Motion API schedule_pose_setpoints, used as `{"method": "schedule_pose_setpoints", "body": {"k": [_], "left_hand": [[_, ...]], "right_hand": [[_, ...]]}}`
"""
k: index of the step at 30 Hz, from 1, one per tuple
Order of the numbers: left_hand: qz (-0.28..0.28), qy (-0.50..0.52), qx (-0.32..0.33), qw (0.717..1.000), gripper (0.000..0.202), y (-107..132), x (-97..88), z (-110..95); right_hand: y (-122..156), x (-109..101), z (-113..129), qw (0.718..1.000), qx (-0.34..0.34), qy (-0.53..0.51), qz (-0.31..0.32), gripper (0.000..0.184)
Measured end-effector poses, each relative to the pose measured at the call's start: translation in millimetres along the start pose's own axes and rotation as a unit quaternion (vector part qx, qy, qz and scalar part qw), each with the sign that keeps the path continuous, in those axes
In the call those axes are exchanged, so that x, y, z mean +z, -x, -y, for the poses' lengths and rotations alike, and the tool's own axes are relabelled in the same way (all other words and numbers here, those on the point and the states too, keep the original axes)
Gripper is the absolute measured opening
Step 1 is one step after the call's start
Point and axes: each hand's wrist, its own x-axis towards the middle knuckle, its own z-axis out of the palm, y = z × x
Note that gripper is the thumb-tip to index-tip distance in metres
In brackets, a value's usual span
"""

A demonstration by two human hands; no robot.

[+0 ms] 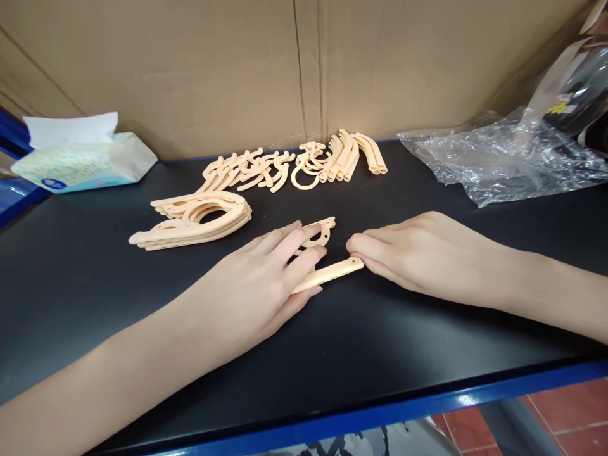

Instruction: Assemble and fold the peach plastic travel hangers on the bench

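My left hand (pixel 270 275) grips a cream plastic folding hanger (pixel 330 272) low over the black tabletop, its fingers lying across the pieces. One straight arm of the hanger points right, with a small hole near its end; a curved part with holes shows beyond my fingertips. My right hand (pixel 408 250) is closed, with its knuckles at the tip of that arm. Its fingertips are hidden, so I cannot tell what it pinches. Left of my hands lies a stack of folded hangers (pixel 213 228).
Along the back of the table lie loose hanger hooks (pixel 237 168) and a pile of curved hanger arms (pixel 342 155). A tissue pack (pixel 85 158) sits at the left, and crumpled clear plastic bags (pixel 498 158) at the right. Cardboard (pixel 213 69) stands behind the table.
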Motion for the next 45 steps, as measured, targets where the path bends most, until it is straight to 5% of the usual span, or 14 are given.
{"method": "schedule_pose_setpoints", "body": {"k": [13,45], "left_hand": [[0.002,-0.001,0.006,1.000,0.042,0.2,-2.1,-0.2],[-0.007,0.001,0.007,1.000,0.038,-0.3,-2.1,-0.2]], "right_hand": [[-0.1,7.1,1.8,0.999,-0.001,-0.018,-0.047,0.010],[0.4,8.9,-2.3,0.998,-0.010,-0.052,-0.039,0.028]]}}
